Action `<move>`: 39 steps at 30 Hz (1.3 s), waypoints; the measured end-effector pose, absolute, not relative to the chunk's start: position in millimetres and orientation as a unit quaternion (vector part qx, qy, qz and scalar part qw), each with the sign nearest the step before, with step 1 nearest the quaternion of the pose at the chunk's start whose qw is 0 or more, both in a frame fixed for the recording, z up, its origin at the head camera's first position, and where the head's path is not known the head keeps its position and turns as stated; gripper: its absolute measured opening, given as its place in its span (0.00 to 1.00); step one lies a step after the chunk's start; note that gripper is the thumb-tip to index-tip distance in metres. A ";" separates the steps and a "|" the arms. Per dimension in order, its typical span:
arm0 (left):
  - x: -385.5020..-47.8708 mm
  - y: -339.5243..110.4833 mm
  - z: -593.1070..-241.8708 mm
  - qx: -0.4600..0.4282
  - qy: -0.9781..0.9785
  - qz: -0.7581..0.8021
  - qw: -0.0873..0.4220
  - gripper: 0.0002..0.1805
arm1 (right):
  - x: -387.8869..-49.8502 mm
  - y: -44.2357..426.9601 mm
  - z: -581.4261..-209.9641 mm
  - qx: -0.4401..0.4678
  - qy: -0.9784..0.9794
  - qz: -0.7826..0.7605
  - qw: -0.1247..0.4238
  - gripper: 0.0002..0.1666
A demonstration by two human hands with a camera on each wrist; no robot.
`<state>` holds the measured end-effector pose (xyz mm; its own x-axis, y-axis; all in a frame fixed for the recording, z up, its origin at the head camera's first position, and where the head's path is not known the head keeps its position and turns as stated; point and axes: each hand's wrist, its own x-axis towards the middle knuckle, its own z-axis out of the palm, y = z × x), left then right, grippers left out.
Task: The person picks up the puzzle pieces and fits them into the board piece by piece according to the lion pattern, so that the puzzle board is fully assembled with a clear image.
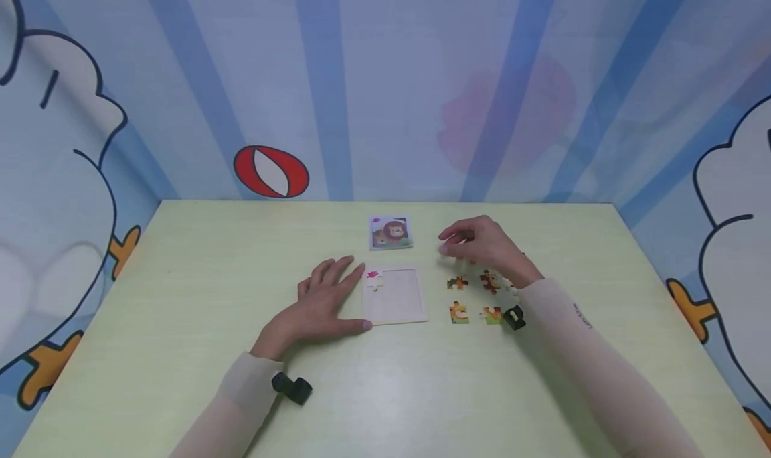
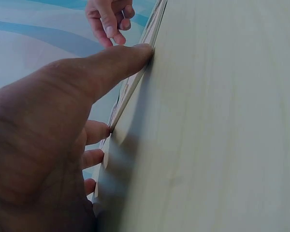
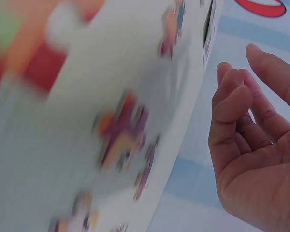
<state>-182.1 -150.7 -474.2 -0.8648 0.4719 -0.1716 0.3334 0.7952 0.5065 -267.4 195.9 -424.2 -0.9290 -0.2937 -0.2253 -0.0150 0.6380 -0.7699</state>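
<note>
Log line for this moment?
left hand: touching tray; right hand: raised, holding nothing visible; tray: mostly unfilled; loose pieces: right of tray

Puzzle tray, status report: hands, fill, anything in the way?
Left hand touching puzzle tray at left. Right hand hovering, no piece visible in its fingers. Pink-flower piece in far left corner, rest bare. Nothing over the bare part.

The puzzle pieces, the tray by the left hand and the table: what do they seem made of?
Puzzle pieces: perhaps thin wood or card, colourfully printed; their edges are unclear. Tray: possibly wood or board, matt-looking, with a pale edge. Table: likely wood or laminate, satin: faint grain streaks, soft glare.
</note>
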 end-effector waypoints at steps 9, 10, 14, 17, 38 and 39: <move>-182.3 -149.4 -473.5 0.211 0.939 0.228 0.150 0.58 | -264.7 226.7 -424.1 -0.052 0.899 -0.402 0.165 0.23; -182.6 -149.4 -473.5 0.211 0.939 0.226 0.150 0.58 | -263.9 229.3 -424.2 -0.052 0.900 -0.401 0.165 0.23; -183.1 -148.7 -472.2 0.208 0.941 0.223 0.149 0.58 | -261.6 238.9 -425.1 -0.053 0.899 -0.402 0.164 0.23; -182.7 -148.5 -471.1 0.208 0.940 0.224 0.150 0.58 | -260.2 246.2 -426.0 -0.055 0.900 -0.400 0.162 0.23; -180.5 -149.1 -473.7 0.207 0.939 0.229 0.151 0.57 | -264.1 279.3 -434.7 -0.059 0.933 -0.327 0.139 0.23; -180.5 -149.4 -473.7 0.207 0.939 0.229 0.150 0.57 | -264.6 279.5 -435.3 -0.062 0.934 -0.325 0.139 0.23</move>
